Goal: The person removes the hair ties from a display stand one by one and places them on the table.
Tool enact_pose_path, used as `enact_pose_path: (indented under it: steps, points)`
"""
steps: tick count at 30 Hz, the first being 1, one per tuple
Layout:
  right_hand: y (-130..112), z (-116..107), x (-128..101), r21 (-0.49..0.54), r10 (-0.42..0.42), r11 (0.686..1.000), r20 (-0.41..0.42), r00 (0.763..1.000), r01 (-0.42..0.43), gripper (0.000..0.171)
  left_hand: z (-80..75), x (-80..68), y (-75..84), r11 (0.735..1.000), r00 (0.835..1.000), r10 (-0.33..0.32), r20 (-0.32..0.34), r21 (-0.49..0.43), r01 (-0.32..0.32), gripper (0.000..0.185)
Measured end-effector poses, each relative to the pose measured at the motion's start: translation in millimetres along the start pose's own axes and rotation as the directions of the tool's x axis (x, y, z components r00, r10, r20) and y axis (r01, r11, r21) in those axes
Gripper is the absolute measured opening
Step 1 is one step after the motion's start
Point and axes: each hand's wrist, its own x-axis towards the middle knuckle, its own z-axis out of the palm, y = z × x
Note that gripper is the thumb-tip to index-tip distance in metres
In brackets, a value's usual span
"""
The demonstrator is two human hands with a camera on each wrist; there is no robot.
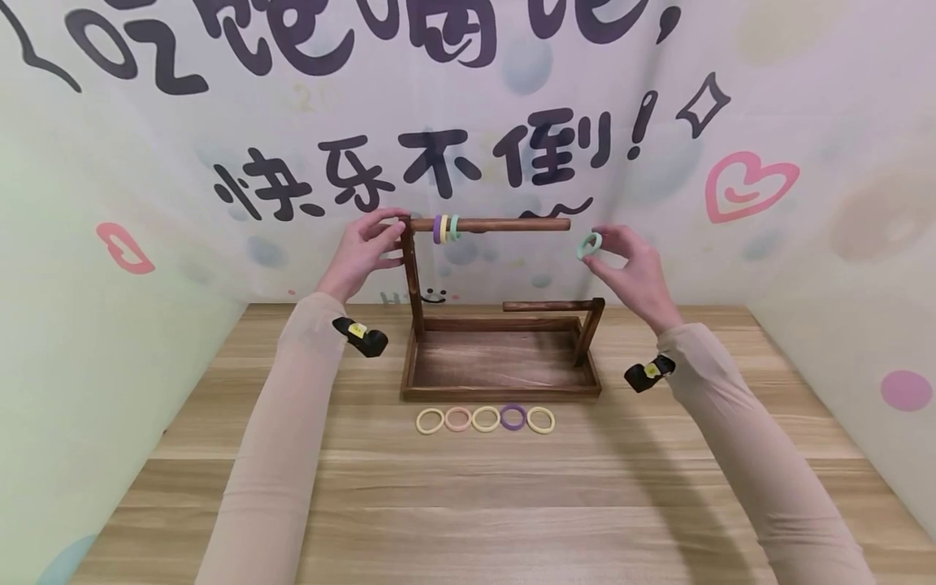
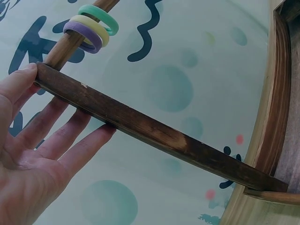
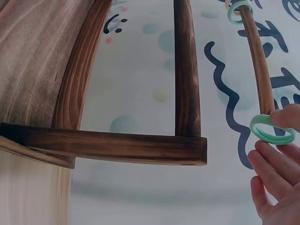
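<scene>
**Ring held at the free end of the rod**

The right hand [image 1: 634,268] is pinching a mint ring [image 1: 588,244] between thumb and fingertips, holding it just right of the rod's [image 1: 504,224] free end — lined up with the tip, not yet on it. The left hand [image 1: 363,250] is resting with straight fingers against the top of the tall post [image 1: 413,276], where the rod joins it, apparently bracing the rack [image 1: 500,392] so it stays put. Three rings [image 1: 445,228] — purple, yellow, mint — are already hanging together near the rod's left end, leaving the right stretch bare. Five more rings [image 1: 486,419] are lying in a row on the surface [image 1: 468,504], just in front of the rack's tray, within easy reach.
</scene>
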Motion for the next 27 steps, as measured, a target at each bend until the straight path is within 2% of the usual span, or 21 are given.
enact_pose_path:
  steps: [15,27]
  points:
    - [-8,-5,-8,-0.005,-0.019,1.000,0.067,0.998,0.019,0.043,0.9,0.6,0.3,1.000,1.000,-0.004,-0.016,-0.023,0.004,0.026]
    - [-10,-11,-26,0.005,-0.038,0.999,0.076,0.996,0.038,0.042,1.2,0.3,-0.3,1.000,1.000,-0.011,-0.024,-0.026,0.011,0.028]
